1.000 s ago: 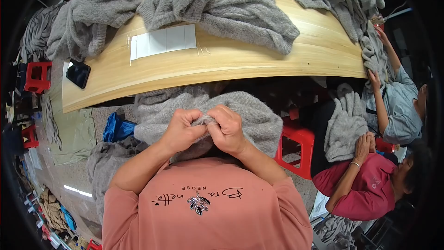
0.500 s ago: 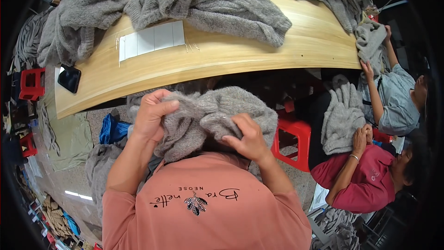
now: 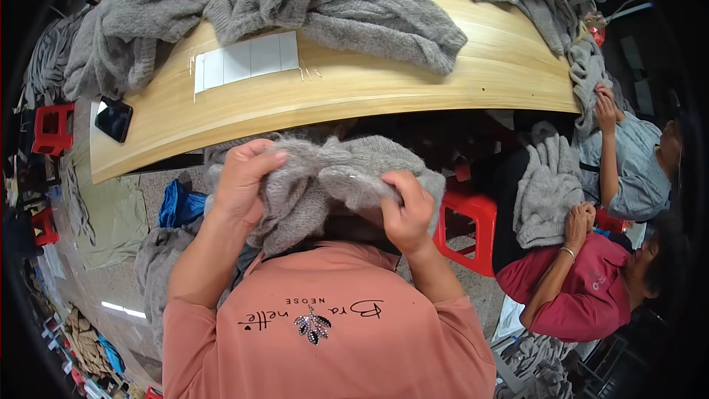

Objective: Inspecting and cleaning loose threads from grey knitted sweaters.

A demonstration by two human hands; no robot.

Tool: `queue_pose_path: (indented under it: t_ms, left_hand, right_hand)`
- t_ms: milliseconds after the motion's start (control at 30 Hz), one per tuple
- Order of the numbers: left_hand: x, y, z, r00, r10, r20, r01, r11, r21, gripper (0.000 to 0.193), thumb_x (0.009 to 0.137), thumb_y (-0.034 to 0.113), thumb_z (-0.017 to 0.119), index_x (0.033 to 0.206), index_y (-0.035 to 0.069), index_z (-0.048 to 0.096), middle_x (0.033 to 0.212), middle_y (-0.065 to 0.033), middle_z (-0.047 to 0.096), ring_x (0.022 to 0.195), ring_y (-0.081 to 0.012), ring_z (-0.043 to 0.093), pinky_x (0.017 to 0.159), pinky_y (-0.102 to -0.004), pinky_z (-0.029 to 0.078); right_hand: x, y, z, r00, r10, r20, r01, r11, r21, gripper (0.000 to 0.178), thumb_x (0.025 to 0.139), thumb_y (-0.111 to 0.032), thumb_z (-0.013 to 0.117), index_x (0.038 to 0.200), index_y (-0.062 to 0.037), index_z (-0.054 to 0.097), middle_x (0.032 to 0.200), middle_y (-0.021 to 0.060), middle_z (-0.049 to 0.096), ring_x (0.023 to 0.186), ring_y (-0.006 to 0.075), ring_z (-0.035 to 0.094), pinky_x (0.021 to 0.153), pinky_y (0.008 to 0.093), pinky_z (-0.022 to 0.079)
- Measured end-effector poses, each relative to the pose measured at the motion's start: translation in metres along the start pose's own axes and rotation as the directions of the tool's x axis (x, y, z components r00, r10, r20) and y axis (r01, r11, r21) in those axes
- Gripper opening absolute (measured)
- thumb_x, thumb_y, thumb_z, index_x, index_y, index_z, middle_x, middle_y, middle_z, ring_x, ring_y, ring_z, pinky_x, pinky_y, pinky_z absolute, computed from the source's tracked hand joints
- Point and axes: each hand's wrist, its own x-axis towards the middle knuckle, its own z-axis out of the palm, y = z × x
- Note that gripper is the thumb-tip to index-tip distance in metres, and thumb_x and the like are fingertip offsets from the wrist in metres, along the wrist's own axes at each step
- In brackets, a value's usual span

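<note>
Both hands clutch a fuzzy grey knitted garment point(image 3: 325, 185), bunched up just in front of the person's chest and below the near edge of the wooden table point(image 3: 354, 89). The left hand point(image 3: 244, 181) is closed over the garment's left side, fingers curled down over a thick fold with the thumb toward the middle. The right hand point(image 3: 406, 210) pinches the right side, its fingertips pressed into the knit and its knuckles turned to the camera. The garment bulges up between the two hands; its lower part hangs behind the person's salmon-pink shirt point(image 3: 325, 325) and is hidden, so its full shape cannot be made out, and it is probably a sweater.

The shirt fills the lower middle of the view and cuts off the lap and whatever lies under it. Beyond the hands the table's near edge curves across the picture; the dark space under it hides its legs. On the tabletop a heap of grey knitwear point(image 3: 332, 0) covers the far half, with a bare strip of wood along the near edge, a row of white paper sheets point(image 3: 247, 59) and a dark phone point(image 3: 113, 118) near the left corner.

To the right, a red plastic stool point(image 3: 469, 229) stands close to the right elbow. Past it sit two other people, one in a dark red top point(image 3: 583, 288) holding a grey garment point(image 3: 546, 185), one in a grey-blue shirt point(image 3: 635, 170). To the left, a blue cloth point(image 3: 177, 205) lies on the floor.
</note>
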Motion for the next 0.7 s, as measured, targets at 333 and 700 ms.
queue_pose_path:
  t_ms: [333, 700]
  left_hand:
    - [-0.011, -0.015, 0.024, 0.969, -0.027, 0.247, -0.088, 0.891, 0.445, 0.001, 0.071, 0.001, 0.062, 0.070, 0.001, 0.062, 0.062, 0.0028, 0.057, 0.056, -0.0012, 0.046, 0.049, -0.0179, 0.037]
    - [-0.009, -0.018, 0.011, 0.935, -0.087, 0.344, 0.007, 0.974, 0.227, 0.008, 0.074, 0.001, 0.062, 0.081, -0.002, 0.061, 0.074, -0.0003, 0.060, 0.064, -0.0041, 0.051, 0.057, -0.0189, 0.041]
  right_hand:
    - [0.016, -0.040, 0.020, 0.590, -0.752, 0.293, 0.788, 0.615, -0.007, 0.022, 0.063, -0.008, 0.057, 0.082, 0.0030, 0.056, 0.075, 0.0107, 0.054, 0.059, 0.0170, 0.053, 0.045, 0.0250, 0.040]
    - [0.011, -0.016, 0.030, 0.691, -0.711, 0.126, 0.718, 0.658, -0.228, 0.023, 0.060, -0.001, 0.060, 0.081, 0.0026, 0.055, 0.079, 0.0108, 0.054, 0.056, 0.0177, 0.052, 0.044, 0.0249, 0.040]
